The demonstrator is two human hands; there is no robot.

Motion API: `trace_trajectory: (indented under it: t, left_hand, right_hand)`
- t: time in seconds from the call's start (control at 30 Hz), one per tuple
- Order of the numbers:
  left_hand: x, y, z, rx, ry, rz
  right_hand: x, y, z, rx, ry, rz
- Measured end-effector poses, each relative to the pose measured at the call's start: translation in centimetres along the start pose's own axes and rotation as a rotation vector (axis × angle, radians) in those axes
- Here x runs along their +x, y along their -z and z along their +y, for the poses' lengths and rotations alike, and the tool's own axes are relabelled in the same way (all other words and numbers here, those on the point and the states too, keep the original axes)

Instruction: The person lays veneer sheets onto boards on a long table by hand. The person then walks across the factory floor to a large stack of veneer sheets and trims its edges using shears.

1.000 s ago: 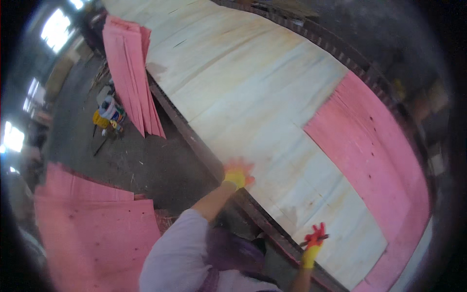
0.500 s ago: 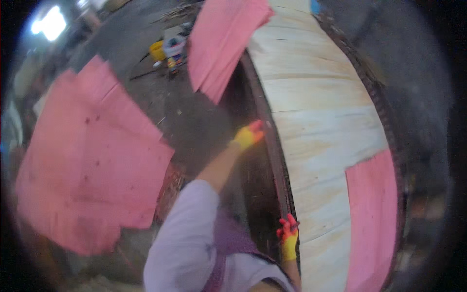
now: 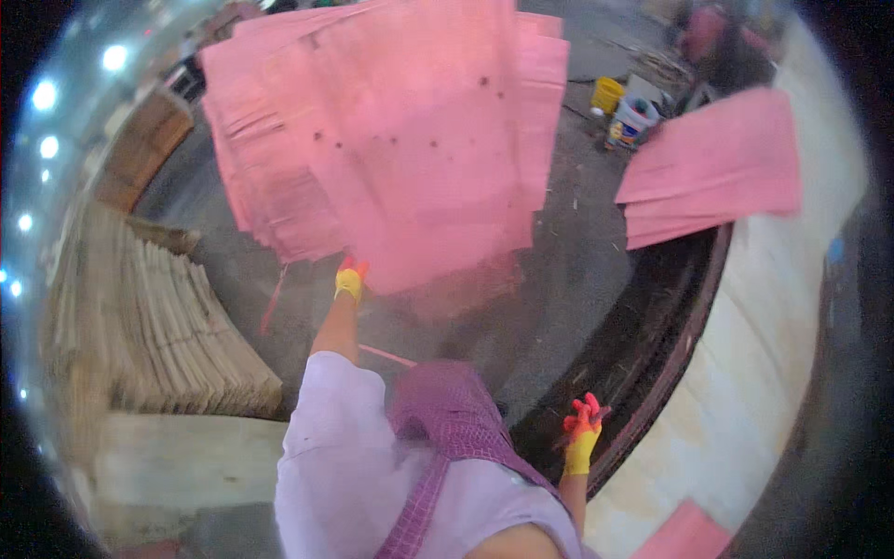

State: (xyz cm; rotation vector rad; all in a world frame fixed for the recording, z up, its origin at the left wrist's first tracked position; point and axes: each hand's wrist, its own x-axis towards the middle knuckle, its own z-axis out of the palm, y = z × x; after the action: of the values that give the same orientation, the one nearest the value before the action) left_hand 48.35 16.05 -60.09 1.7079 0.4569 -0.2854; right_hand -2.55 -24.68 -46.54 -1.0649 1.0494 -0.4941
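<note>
My left hand (image 3: 350,278), in a yellow glove with red fingers, reaches to the near edge of a broad pile of thin pink sheets (image 3: 438,177) that look like wood veneer. Its fingertips are at the edge, slightly apart; whether they touch it is unclear. My right hand (image 3: 583,430), gloved alike, hangs beside the dark rim of a long stack topped with pale sheets (image 3: 736,363). Its fingers are curled around a small dark thing, too blurred to name. A smaller batch of pink sheets (image 3: 712,168) lies across the pale stack's far end, overhanging its edge.
Brownish sheets (image 3: 177,326) stand stacked at the left, with a pale stack (image 3: 186,456) nearer. A yellow bucket (image 3: 607,95) and a white bucket (image 3: 635,119) sit on the dark floor. Part of a pink sheet (image 3: 684,533) shows on the pale stack at the bottom.
The view has swung left, bringing the pink pile to the middle. My left hand has left the pale stack's rim and come to the pile's edge; my right hand remains by the rim.
</note>
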Motion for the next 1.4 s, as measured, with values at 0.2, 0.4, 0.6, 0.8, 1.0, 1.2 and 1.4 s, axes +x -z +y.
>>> trace_trajectory:
  t: [0.2, 0.4, 0.6, 0.8, 1.0, 1.2, 1.4]
  left_hand:
    - [4.3, 10.3, 5.1, -0.061, -0.03, 0.216]
    - [9.1, 10.7, 18.0, -0.418, -0.125, 0.067]
    - [21.8, 10.9, 28.3, -0.35, -0.309, 0.109]
    - [33.2, 12.6, 30.8, -0.752, -0.632, 0.15]
    - [32.6, 12.8, 28.7, -0.521, -0.587, -0.139]
    - [24.9, 10.6, 27.4, 0.809, -0.79, 0.339]
    - [12.1, 7.3, 25.9, 0.796, -1.329, 0.056]
  right_hand:
    - [-1.6, -9.0, -0.7, -0.125, 0.07, -0.156]
    - [-2.8, -12.9, 1.9, -0.164, 0.035, -0.041]
    - [-7.9, -19.5, 3.2, -0.164, -0.064, 0.103]
    - [-9.6, -24.4, 3.2, -0.166, -0.149, 0.064]
    - [-8.8, -27.3, 2.9, -0.206, -0.15, 0.016]
    - [-7.1, -33.4, 1.1, -0.257, -0.087, -0.084]
    - [-6.2, -38.2, 1.9, -0.303, -0.055, -0.345]
